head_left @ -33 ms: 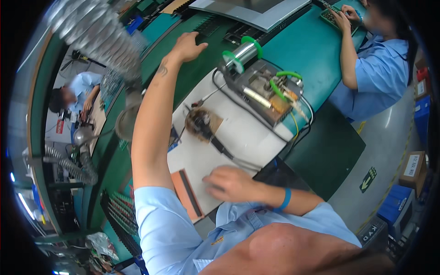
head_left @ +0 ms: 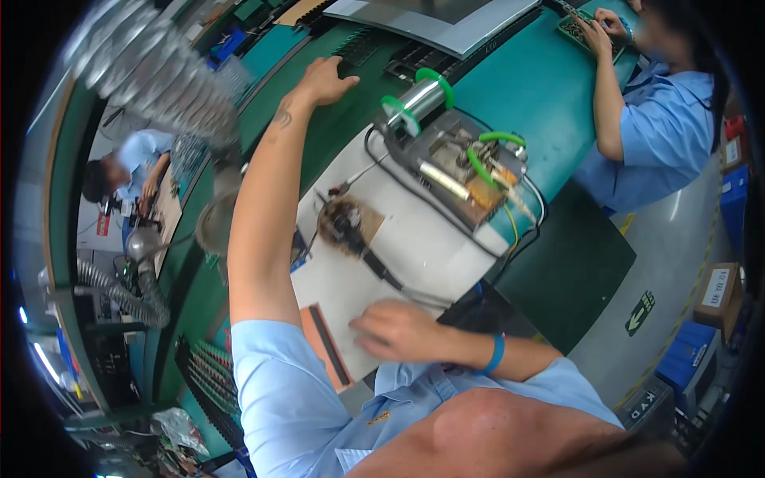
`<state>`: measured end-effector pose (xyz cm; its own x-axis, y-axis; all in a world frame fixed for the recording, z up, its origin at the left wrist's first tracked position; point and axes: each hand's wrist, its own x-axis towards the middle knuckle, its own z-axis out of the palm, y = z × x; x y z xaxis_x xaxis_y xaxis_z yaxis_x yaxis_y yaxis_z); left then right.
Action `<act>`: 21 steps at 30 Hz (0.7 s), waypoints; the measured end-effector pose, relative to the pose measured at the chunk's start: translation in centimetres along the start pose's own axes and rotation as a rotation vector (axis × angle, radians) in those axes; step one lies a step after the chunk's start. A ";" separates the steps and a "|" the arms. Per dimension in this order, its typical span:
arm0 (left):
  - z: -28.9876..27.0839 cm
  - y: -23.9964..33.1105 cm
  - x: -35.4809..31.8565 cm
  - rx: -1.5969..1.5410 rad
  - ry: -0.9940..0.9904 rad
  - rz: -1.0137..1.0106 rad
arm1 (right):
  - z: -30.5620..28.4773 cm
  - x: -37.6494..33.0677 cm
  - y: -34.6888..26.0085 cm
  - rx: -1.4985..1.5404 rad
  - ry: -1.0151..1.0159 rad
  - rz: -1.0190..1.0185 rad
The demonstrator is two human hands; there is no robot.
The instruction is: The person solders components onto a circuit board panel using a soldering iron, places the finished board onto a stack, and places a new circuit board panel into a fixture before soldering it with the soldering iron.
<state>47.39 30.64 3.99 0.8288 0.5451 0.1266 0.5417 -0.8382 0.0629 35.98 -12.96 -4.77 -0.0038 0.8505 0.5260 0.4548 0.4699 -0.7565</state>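
My left hand (head_left: 320, 83) is stretched out to the far side of the green bench, palm down. Its thumb stands apart from the fingers, whose tips are at a black comb-like strip (head_left: 358, 46); nothing shows in the grip. My right hand (head_left: 397, 331), blue band on its wrist, hovers over the near part of a white board (head_left: 434, 263). Motion blurs its fingers, so a held thing cannot be made out. Left of it lies an orange plate (head_left: 317, 338) with a dark strip. A soldering iron (head_left: 381, 269) lies with its front end at a round brown holder (head_left: 343, 223).
A solder reel (head_left: 417, 102) with green flanges stands beside a metal device (head_left: 462, 171) with green tubes and trailing cables. A silver duct (head_left: 151, 64) hangs at left. Circuit boards (head_left: 209, 370) stand in a black rack. A co-worker (head_left: 649, 119) works at far right, another at left.
The whole view has shifted slightly down and left. Both hands keep nearly the same places over the bench, and the right hand's fingers stay blurred.
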 end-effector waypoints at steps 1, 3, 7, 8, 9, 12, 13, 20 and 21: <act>1.2 -0.9 3.0 0.075 -0.096 -0.045 | -0.2 0.0 0.2 0.047 -0.031 0.017; 3.0 -2.7 8.3 0.013 -0.266 -0.026 | -0.2 0.0 0.4 0.142 -0.015 0.031; 6.3 -5.6 14.4 -0.201 -0.486 -0.034 | -0.3 -0.1 1.2 0.325 -0.038 0.075; 7.4 -6.0 14.9 -0.242 -0.393 -0.022 | -0.3 -0.2 1.5 0.306 -0.059 0.064; 8.3 -6.3 15.2 -0.281 -0.301 -0.011 | -0.3 -0.3 1.5 0.289 -0.080 0.052; 9.9 -6.5 15.4 -0.358 -0.106 0.010 | -0.2 -0.5 1.7 0.247 -0.124 0.020; 9.8 -6.4 15.2 -0.275 -0.160 -0.058 | -0.1 -0.5 1.5 0.281 -0.108 0.055; -1.0 -3.5 7.3 0.177 -0.394 -0.290 | -0.2 0.0 0.7 0.278 -0.011 0.073; -2.7 -2.7 5.5 0.249 -0.449 -0.292 | -0.3 0.1 0.5 0.200 -0.009 0.063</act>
<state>50.08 35.84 7.13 0.5894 0.7517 -0.2961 0.7279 -0.6531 -0.2091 36.47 -12.71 -5.05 0.0109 0.8812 0.4726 0.2686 0.4527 -0.8503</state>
